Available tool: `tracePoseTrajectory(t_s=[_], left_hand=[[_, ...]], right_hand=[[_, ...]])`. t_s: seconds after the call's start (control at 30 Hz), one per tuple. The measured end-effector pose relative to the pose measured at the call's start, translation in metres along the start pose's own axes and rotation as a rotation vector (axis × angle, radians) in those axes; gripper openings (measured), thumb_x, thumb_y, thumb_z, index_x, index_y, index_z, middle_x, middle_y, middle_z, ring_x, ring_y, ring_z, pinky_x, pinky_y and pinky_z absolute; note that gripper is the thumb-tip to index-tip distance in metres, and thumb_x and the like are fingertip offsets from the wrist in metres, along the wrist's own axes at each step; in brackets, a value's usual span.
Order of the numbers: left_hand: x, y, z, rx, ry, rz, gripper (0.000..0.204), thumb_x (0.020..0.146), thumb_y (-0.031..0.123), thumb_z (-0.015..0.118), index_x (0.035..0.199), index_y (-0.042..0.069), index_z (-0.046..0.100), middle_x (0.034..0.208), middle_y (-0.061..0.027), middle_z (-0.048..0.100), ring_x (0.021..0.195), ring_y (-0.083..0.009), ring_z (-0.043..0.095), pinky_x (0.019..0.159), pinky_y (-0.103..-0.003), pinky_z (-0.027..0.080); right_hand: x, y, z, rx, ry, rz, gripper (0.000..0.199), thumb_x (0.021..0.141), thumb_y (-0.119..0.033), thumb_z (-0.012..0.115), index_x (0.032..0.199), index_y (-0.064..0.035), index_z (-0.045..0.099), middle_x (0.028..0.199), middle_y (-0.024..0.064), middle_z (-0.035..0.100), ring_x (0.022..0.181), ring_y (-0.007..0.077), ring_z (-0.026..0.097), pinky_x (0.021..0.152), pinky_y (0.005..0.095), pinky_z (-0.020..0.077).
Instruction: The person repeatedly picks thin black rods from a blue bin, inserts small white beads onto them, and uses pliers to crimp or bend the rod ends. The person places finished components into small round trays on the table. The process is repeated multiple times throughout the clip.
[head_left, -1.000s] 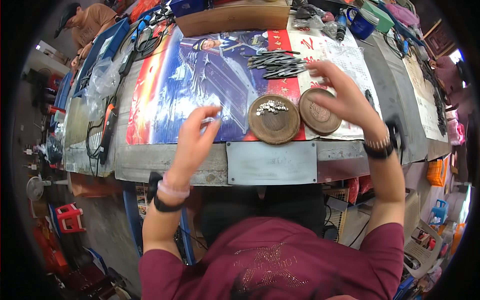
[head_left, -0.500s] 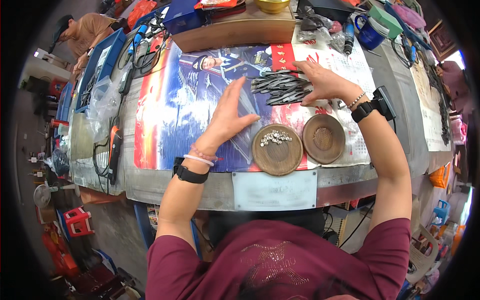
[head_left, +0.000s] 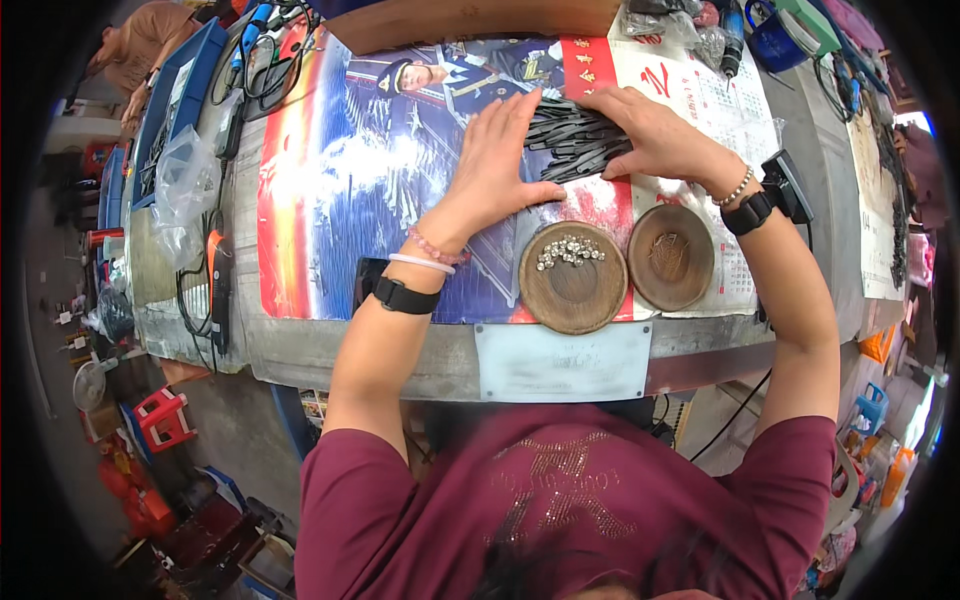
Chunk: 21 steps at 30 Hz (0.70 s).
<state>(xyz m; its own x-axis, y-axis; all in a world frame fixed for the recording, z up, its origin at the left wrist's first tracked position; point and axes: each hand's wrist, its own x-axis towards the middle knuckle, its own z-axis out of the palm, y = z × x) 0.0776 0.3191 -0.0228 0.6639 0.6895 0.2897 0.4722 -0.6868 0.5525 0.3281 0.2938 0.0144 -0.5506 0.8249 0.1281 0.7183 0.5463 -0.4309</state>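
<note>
1 downward head-height fisheye view

We note the right hand [head_left: 672, 137] partly hides the dark strips [head_left: 572, 148]; the view's upper edge crops the wooden box [head_left: 480, 26].

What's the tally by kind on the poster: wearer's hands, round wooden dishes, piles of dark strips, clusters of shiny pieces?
Hands, left and right: 2
Round wooden dishes, left and right: 2
Pile of dark strips: 1
Cluster of shiny pieces: 1
Total: 6
</note>
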Motion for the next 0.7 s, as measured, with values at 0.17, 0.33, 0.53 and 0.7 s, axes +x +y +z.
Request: tracePoseTrajectory(t_s=[0.17, 0.33, 0.53, 0.7], left_hand=[[-0.008, 0.001, -0.004, 0.008, 0.031, 0.016, 0.095, 0.060, 0.030, 0.085, 0.140, 0.007, 0.038, 0.133, -0.0192, 0.045, 0.124, -0.0381, 0.039, 0.106, -0.045, 0.032], [-0.027, 0.005, -0.006, 0.081, 0.061, 0.005, 0.084, 0.063, 0.026, 0.084, 0.134, 0.006, 0.045, 0.131, -0.0188, 0.048, 0.121, -0.0369, 0.041, 0.104, -0.044, 0.034], [-0.040, 0.018, -0.011, 0.106, 0.102, -0.097, 0.071, 0.069, 0.025, 0.080, 0.131, 0.007, 0.049, 0.131, -0.0167, 0.048, 0.121, -0.0354, 0.043, 0.103, -0.042, 0.036], [-0.049, 0.033, -0.028, 0.049, 0.220, -0.020, 0.041, 0.073, 0.013, 0.075, 0.111, 0.006, 0.059, 0.110, -0.0134, 0.056, 0.106, -0.0317, 0.052, 0.091, -0.039, 0.043]], right_hand=[[0.000, -0.012, 0.003, -0.006, 0.009, -0.001, 0.075, 0.061, -0.017, 0.080, 0.126, -0.0004, 0.048, 0.115, 0.0152, 0.055, 0.111, 0.0325, 0.052, 0.092, 0.0388, 0.0457], [0.000, -0.020, 0.010, 0.037, -0.045, -0.002, 0.071, 0.062, -0.017, 0.080, 0.125, -0.0007, 0.049, 0.116, 0.0145, 0.055, 0.112, 0.0319, 0.052, 0.092, 0.0384, 0.0455], [-0.001, -0.031, 0.014, 0.071, -0.026, -0.070, 0.071, 0.066, -0.018, 0.078, 0.128, -0.0021, 0.047, 0.121, 0.0166, 0.053, 0.117, 0.0319, 0.050, 0.095, 0.0390, 0.0442], [-0.011, -0.042, -0.022, 0.075, 0.057, 0.057, 0.064, 0.075, -0.021, 0.074, 0.130, -0.0027, 0.046, 0.126, 0.0201, 0.053, 0.115, 0.0324, 0.053, 0.097, 0.0391, 0.0436]])
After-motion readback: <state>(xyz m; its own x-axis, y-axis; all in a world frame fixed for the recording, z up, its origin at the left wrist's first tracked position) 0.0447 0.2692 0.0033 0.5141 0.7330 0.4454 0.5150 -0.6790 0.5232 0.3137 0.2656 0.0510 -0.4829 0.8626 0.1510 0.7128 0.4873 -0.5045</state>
